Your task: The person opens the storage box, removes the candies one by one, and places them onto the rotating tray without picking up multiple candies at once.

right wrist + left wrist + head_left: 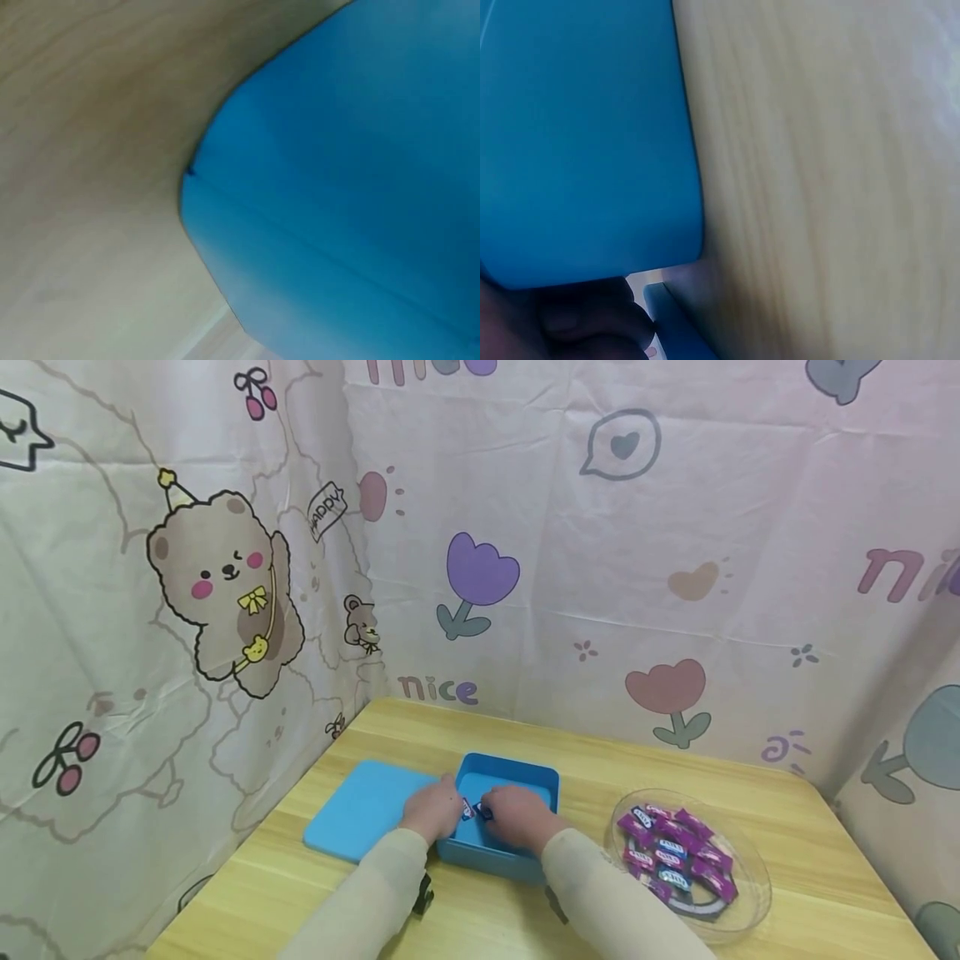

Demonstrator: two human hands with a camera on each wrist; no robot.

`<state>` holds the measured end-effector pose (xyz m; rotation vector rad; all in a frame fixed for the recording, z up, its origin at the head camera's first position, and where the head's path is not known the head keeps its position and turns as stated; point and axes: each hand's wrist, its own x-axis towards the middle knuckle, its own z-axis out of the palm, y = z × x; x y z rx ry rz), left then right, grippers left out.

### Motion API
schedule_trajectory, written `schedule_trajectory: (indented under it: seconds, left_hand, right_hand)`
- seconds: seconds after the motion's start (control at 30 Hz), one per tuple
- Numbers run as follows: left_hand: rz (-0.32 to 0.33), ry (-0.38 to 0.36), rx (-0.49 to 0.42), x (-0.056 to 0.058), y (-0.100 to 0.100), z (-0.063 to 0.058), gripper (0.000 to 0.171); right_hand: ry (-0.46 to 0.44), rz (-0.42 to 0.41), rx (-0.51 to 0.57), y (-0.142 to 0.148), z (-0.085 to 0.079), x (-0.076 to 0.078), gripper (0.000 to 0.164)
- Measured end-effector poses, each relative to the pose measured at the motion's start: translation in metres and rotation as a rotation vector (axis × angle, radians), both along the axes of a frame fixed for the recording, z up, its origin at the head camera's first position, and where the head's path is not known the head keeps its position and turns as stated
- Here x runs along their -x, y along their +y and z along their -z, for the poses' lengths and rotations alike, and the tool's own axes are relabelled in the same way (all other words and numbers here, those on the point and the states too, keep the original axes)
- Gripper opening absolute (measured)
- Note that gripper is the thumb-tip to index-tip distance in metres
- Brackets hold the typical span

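Observation:
A blue box (501,860) without its lid sits on the wooden table. My left hand (435,808) grips its left wall; the left wrist view shows curled fingers (596,319) outside that wall. Reaching into the box, my right hand (517,817) holds a small dark-wrapped candy (483,811) at its fingertips. Another wrapped candy (467,810) shows just beside the left hand, inside the box. In the right wrist view only the box's outside (300,247) and the table appear, with no fingers visible.
The flat blue lid (367,810) lies left of the box. To the right stands a clear round dish (750,902) with several purple, pink and blue wrapped candies (671,843). Printed curtains (555,693) hang behind the table and along its left side.

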<state>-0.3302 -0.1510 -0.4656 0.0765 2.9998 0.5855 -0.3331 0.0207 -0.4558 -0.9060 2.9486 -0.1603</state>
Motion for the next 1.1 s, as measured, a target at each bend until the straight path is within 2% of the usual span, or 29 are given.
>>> schedule_trajectory:
  seconds: [0.07,0.33,0.63,1.1]
  left_hand:
    - [-0.003,0.002,0.005,0.001,0.000,0.001,0.053]
    - [0.004,0.001,0.035,-0.001,0.002,0.000,0.049]
    - [-0.020,-0.001,0.016,0.000,0.002,-0.001,0.047]
    - [-0.012,-0.008,0.009,0.000,0.002,0.000,0.050]
  right_hand:
    - [0.017,-0.009,0.007,0.000,0.000,0.001,0.007]
    - [0.048,-0.003,0.047,-0.001,0.002,0.002,0.011]
    - [0.076,-0.042,0.060,-0.006,0.005,-0.003,0.012]
    - [0.080,-0.112,-0.032,0.005,0.003,-0.012,0.003]
